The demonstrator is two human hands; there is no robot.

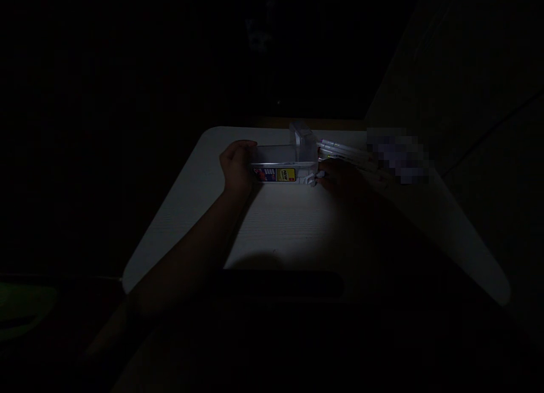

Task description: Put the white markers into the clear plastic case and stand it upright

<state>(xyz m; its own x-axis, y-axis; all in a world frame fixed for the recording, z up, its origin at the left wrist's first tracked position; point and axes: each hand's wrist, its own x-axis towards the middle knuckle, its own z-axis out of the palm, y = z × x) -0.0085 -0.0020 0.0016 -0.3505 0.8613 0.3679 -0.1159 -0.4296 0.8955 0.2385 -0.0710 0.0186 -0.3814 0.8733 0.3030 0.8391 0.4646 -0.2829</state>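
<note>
The scene is very dark. A clear plastic box [284,161] with a yellow and red label on its front lies on a white table [280,228], its lid [302,139] standing up at the right end. My left hand [237,165] grips the box's left end with curled fingers. My right hand [340,176] lies in shadow by the box's right end, near several white pens [346,151]; its fingers are too dark to read.
The table's rounded far corner is at the upper left and its right edge runs off diagonally. A blurred patch [397,155] sits beyond the pens. A greenish object [23,308] shows faintly at the left.
</note>
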